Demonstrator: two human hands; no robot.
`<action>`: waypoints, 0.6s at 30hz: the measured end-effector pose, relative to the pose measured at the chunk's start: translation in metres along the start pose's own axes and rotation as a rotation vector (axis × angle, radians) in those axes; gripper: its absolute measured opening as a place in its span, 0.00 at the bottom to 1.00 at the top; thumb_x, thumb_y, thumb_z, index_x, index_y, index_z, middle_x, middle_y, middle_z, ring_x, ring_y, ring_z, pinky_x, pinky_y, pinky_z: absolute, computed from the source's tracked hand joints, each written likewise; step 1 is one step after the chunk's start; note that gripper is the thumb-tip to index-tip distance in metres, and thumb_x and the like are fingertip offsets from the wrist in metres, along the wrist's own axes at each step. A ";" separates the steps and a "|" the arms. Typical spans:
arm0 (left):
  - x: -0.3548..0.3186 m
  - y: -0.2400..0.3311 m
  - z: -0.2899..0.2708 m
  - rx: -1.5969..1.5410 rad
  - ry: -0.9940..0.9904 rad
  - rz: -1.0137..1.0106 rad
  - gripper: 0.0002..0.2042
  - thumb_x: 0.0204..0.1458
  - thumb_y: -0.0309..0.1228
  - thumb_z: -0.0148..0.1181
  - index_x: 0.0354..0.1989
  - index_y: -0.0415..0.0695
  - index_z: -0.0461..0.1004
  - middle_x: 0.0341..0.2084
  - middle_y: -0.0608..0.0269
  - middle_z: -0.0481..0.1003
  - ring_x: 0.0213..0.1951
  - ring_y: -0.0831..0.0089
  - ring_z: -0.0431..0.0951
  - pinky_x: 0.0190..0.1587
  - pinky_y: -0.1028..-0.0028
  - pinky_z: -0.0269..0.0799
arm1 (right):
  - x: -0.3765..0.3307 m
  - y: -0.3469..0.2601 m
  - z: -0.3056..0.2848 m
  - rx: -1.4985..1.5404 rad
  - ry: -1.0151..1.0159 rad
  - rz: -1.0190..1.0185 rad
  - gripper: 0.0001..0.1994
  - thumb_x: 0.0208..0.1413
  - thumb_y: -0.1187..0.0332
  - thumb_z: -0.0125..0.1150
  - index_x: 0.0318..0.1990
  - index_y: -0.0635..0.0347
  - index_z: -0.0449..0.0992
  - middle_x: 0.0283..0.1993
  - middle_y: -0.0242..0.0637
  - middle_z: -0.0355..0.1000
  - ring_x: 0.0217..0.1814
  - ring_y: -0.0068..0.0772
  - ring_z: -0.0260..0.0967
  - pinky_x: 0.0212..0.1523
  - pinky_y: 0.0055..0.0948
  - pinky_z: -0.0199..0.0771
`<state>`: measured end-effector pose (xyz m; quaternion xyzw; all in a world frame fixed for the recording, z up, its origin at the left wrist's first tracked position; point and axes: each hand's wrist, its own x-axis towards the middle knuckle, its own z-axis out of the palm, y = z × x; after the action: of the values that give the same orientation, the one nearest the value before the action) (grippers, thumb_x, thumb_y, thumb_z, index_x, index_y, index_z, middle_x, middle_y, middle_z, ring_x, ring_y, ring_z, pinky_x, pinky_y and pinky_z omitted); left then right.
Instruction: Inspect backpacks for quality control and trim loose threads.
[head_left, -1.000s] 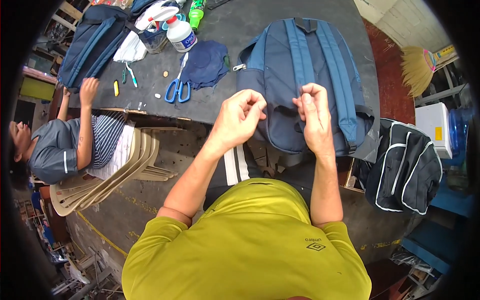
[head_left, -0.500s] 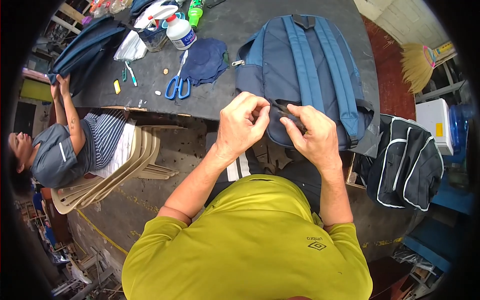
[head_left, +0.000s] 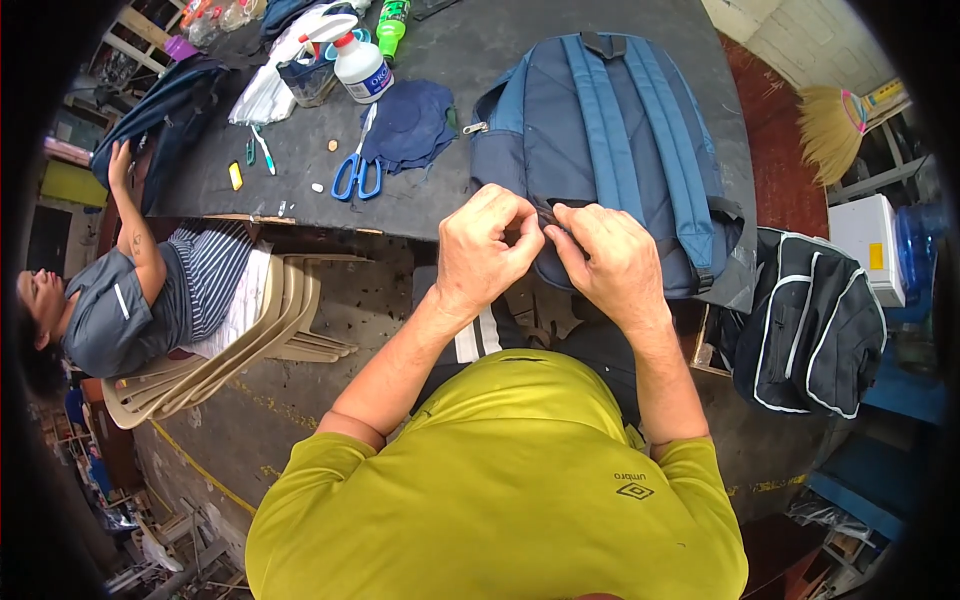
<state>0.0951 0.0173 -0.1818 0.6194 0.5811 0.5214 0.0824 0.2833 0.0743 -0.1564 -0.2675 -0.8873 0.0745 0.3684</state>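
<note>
A blue backpack (head_left: 560, 130) lies on the dark table with its two shoulder straps (head_left: 605, 130) facing up. Over its near left corner, my left hand (head_left: 487, 245) is closed in a pinch; whatever its fingertips hold is too small to make out. Close beside it, my right hand (head_left: 615, 262) is also closed, thumb and forefinger almost touching the left fingertips. Something dark shows at the right fingers, mostly hidden, and I cannot tell its kind. A zipper pull (head_left: 475, 128) sticks out at the bag's left side.
Blue-handled scissors (head_left: 357, 175) lie left of my hands by dark blue fabric pieces (head_left: 410, 125). Behind stand a spray bottle (head_left: 362, 70) and a green bottle (head_left: 391, 30). At left, a seated person (head_left: 125, 300) handles another dark bag (head_left: 165, 115). A black backpack (head_left: 810, 325) is at right.
My right hand has moved left and closed up toward my left fingertips, covering more of the dark thing. The other person's hands and bag have shifted.
</note>
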 end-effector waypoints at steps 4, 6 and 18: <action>0.002 -0.003 0.002 0.032 0.030 0.082 0.05 0.49 0.20 0.71 0.31 0.42 0.81 0.27 0.63 0.79 0.26 0.74 0.80 0.26 0.75 0.73 | -0.003 0.002 0.002 -0.017 -0.019 0.007 0.11 0.58 0.72 0.77 0.46 0.61 0.83 0.38 0.38 0.81 0.37 0.43 0.81 0.40 0.39 0.79; 0.003 0.000 0.000 0.015 0.025 0.065 0.05 0.50 0.21 0.70 0.32 0.42 0.79 0.27 0.61 0.78 0.27 0.68 0.79 0.29 0.70 0.74 | -0.003 0.002 0.002 -0.020 -0.016 0.007 0.11 0.58 0.72 0.77 0.46 0.60 0.83 0.38 0.38 0.82 0.36 0.44 0.81 0.40 0.39 0.79; 0.078 -0.054 -0.003 0.202 -0.151 0.172 0.20 0.59 0.24 0.65 0.61 0.50 0.81 0.51 0.56 0.81 0.54 0.51 0.82 0.58 0.57 0.80 | 0.038 -0.010 0.056 1.122 0.194 0.637 0.11 0.70 0.70 0.71 0.49 0.61 0.73 0.40 0.22 0.69 0.42 0.15 0.73 0.48 0.21 0.79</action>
<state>0.0416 0.0949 -0.1756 0.7097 0.5675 0.4171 0.0182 0.2179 0.0893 -0.1696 -0.2902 -0.5536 0.6073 0.4903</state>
